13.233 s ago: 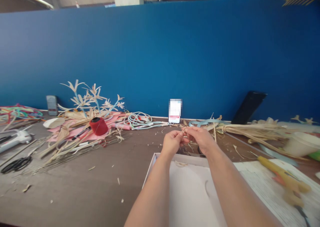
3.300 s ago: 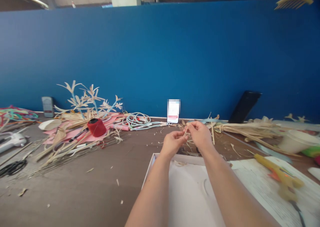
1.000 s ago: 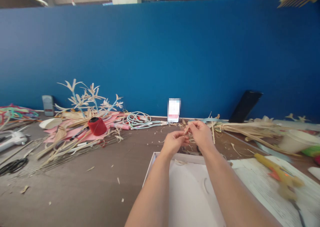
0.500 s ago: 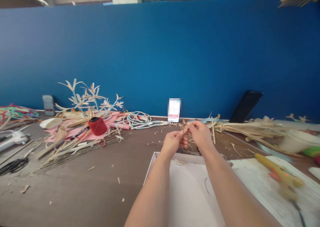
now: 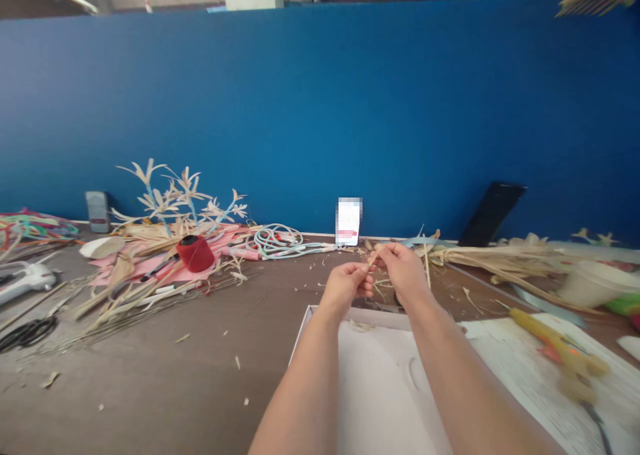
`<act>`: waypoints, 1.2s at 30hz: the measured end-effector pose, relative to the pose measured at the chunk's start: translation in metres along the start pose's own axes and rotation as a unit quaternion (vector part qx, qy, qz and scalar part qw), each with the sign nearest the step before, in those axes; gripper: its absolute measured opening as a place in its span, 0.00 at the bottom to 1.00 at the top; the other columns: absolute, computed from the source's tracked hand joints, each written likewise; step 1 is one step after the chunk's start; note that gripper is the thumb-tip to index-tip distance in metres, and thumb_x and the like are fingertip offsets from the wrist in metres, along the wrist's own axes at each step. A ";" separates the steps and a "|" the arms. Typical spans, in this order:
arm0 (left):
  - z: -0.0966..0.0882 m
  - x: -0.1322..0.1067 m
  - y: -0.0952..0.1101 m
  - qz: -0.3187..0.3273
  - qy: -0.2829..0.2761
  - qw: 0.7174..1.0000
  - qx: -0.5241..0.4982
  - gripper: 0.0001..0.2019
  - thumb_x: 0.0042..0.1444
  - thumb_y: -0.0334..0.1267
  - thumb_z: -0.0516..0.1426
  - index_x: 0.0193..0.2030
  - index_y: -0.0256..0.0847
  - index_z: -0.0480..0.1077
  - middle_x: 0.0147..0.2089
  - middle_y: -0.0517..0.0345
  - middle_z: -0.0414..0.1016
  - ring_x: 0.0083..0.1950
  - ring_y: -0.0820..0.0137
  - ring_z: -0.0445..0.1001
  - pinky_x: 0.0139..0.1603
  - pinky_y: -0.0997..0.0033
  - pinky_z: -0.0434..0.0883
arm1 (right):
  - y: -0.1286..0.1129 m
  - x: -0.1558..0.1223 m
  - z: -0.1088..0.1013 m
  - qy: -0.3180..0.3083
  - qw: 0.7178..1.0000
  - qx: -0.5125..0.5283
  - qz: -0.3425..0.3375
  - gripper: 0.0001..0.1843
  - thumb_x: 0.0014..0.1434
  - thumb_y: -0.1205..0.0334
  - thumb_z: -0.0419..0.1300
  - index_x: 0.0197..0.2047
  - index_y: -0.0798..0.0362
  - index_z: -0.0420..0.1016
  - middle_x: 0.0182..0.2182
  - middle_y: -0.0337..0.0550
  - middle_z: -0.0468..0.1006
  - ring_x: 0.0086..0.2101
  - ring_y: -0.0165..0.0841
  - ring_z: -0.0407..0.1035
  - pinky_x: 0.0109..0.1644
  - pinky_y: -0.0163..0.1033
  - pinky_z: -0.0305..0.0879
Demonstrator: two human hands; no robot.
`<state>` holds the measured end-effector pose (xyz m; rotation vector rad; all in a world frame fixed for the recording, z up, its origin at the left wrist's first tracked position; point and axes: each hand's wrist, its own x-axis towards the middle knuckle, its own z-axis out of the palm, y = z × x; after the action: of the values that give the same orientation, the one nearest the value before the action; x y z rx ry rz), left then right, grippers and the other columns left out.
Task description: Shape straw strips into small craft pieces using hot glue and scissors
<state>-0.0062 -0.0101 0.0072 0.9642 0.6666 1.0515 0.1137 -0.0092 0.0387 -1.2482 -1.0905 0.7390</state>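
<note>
We see 2 bare hands close together, working on 1 short pale strip (image 5: 373,259), which looks like dried plant fibre. The left hand (image 5: 345,285) pinches its lower end, and the right hand (image 5: 404,271) has thumb and fingertips together on its upper end. Compared with 1 second ago, the left fingers have drawn back slightly from the right, so more of the tabletop litter (image 5: 383,283) shows between them; the grip otherwise matches. We judge this a small adjustment within the same fine handling, with nothing finished or set down. The strip is above the tabletop (image 5: 175,375), just past the far edge of the white box (image 5: 380,388), near the lit phone (image 5: 349,225).
</note>
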 end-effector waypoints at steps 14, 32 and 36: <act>-0.002 -0.003 0.001 -0.001 -0.034 0.999 -0.003 0.17 0.45 0.44 0.63 0.38 0.31 0.73 0.23 0.61 0.67 0.20 0.81 0.64 0.22 0.79 0.63 | -0.003 -0.001 -0.003 -0.024 0.999 -0.018 -0.013 0.12 0.50 0.52 0.59 0.26 0.53 0.71 0.24 0.40 0.76 0.25 0.31 0.68 0.34 0.38 0.63; 0.001 -0.002 0.001 0.033 0.024 0.998 0.038 0.11 0.47 0.40 0.59 0.34 0.32 0.72 0.23 0.59 0.69 0.20 0.80 0.66 0.22 0.79 0.66 | 0.002 0.002 -0.002 -0.022 0.999 0.026 0.025 0.11 0.48 0.53 0.62 0.24 0.53 0.72 0.24 0.41 0.76 0.26 0.33 0.71 0.37 0.39 0.66; 0.001 -0.002 0.002 0.029 0.037 0.998 0.041 0.11 0.47 0.40 0.59 0.33 0.33 0.72 0.23 0.59 0.70 0.19 0.80 0.65 0.22 0.78 0.66 | 0.000 0.001 -0.001 -0.016 0.998 0.027 0.053 0.14 0.50 0.50 0.60 0.25 0.52 0.74 0.24 0.42 0.77 0.27 0.36 0.72 0.37 0.40 0.68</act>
<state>-0.0067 -0.0117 0.0091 1.0252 0.7524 1.1233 0.1148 -0.0091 0.0387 -1.2597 -1.0294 0.8652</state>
